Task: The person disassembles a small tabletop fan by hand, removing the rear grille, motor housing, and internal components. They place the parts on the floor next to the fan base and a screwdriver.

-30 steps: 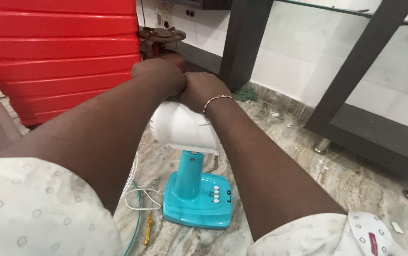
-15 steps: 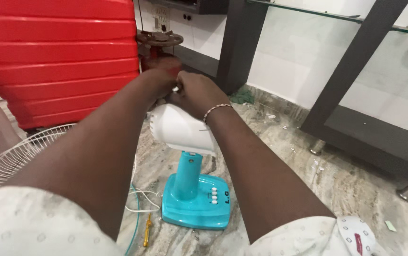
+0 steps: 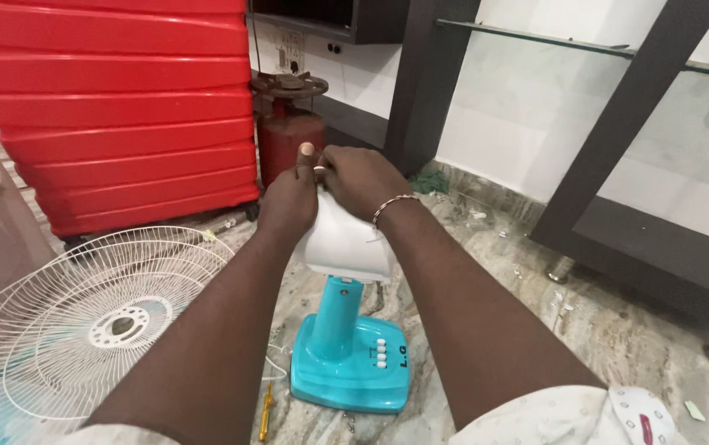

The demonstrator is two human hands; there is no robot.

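Both hands, left hand (image 3: 290, 200) and right hand (image 3: 360, 177), pinch closed fingers atop the white fan motor housing (image 3: 344, 243); wire fan guard (image 3: 82, 317) lies at eight o'clock.

Fan motor housing (image 3: 344, 239): plain white, at the centre. Fan stand and base (image 3: 351, 363): turquoise, with a row of white buttons, at 6 o'clock. Wire guard (image 3: 82, 321): white, with thin ribs spreading out from a hub, at 8 o'clock. Suitcase (image 3: 115, 107): bright red, ribbed across, at 10 o'clock. Gas cylinder (image 3: 288, 136): dark red, rusty brown top, at 12 o'clock. Screwdriver (image 3: 266, 412): yellow handle, at 6 o'clock. Floor (image 3: 618, 330): grey-beige veined marble. Cabinet frame (image 3: 618, 124): dark grey, at 2 o'clock. Bracelet (image 3: 394, 203): silver with a pink tint.
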